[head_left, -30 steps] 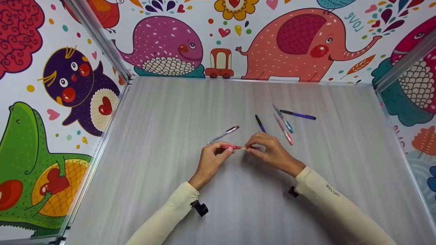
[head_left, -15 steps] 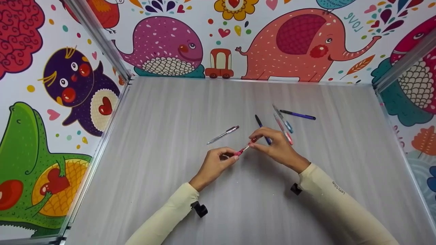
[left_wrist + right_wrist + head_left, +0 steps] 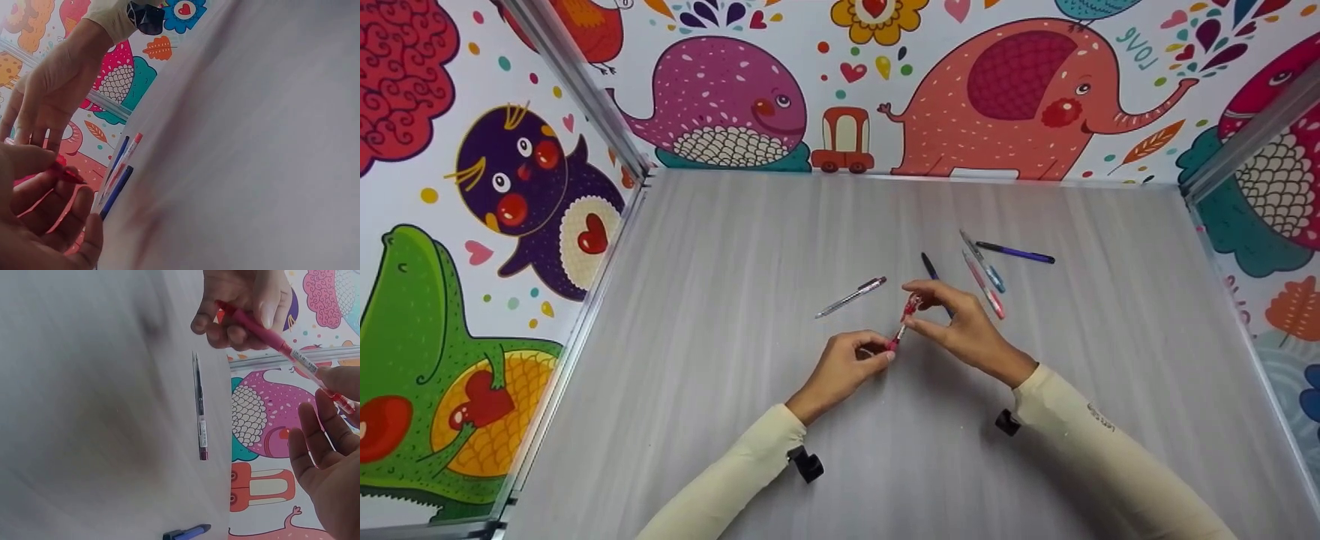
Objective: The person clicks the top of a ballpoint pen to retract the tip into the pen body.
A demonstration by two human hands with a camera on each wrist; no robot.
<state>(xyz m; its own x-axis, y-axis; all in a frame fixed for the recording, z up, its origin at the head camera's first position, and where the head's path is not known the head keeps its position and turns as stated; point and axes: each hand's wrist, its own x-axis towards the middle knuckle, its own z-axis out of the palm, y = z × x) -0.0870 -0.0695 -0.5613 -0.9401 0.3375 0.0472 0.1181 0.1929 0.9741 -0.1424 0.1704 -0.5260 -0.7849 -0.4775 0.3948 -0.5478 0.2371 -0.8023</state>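
A red-and-pink pen (image 3: 264, 332) is held between both hands, slanting, with a pink grip, a clear labelled barrel and a red end piece. My left hand (image 3: 849, 369) pinches it at the pink grip, thumb against the fingers. At the other end, the thumb and fingers of my right hand (image 3: 966, 328) pinch the red end piece. In the left wrist view much of the pen (image 3: 67, 173) is hidden by fingers. Beyond the hands a clear pen with a maroon end (image 3: 851, 298) lies on the table.
Behind the right hand lies a dark blue pen (image 3: 930, 266), partly covered. Further right are a clear pen with a pink end (image 3: 984, 286), a light-blue-ended pen (image 3: 988, 268) and a blue pen with black (image 3: 1017, 253). Printed walls edge the grey table (image 3: 720, 247).
The held pen has turned from nearly level to steeply slanted, its right-hand end swinging away from the body. My left hand has shifted right and a little nearer the body. The other pens stay put.
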